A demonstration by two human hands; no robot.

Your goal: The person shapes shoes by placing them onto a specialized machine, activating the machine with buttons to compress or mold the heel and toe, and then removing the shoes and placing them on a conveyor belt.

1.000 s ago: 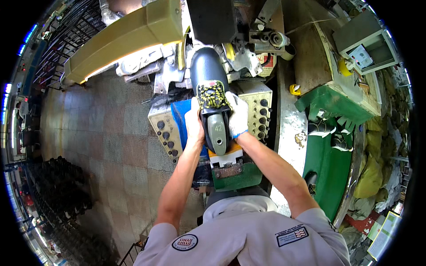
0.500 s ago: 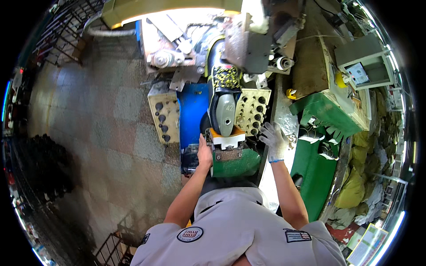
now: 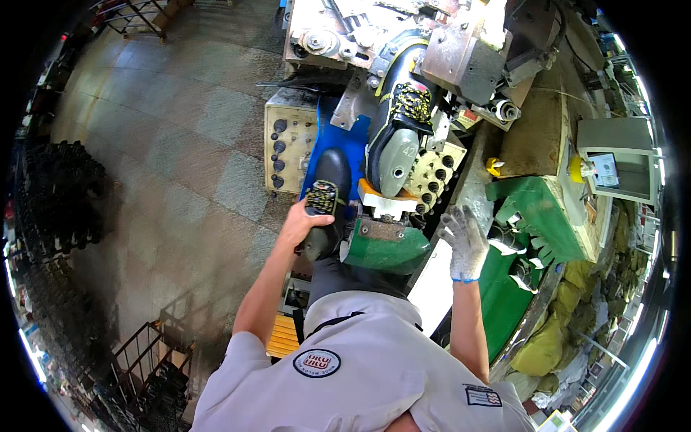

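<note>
- Left hand [image 3: 301, 225] grips the black lace-up shoe [image 3: 334, 170] over the blue panel [image 3: 332, 121]!
- Gloved right hand [image 3: 465, 246] hovers, fingers loosely spread.
- Another shoe [image 3: 403, 70], on a grey last [image 3: 394, 160], sits up in the machine [image 3: 317, 43].

I count two black shoes [image 3: 336, 169] with yellow-flecked laces [image 3: 412, 104], two cream control boxes [image 3: 294, 171] with round black knobs [image 3: 279, 147], one bare left hand [image 3: 299, 223], one pale-gloved right hand [image 3: 468, 248] and one open-fronted grey metal cabinet [image 3: 610, 135]. Over on the long green desk [image 3: 497, 309] I make out perhaps two black-and-white shoes [image 3: 522, 273], small and partly hidden from here.
</note>
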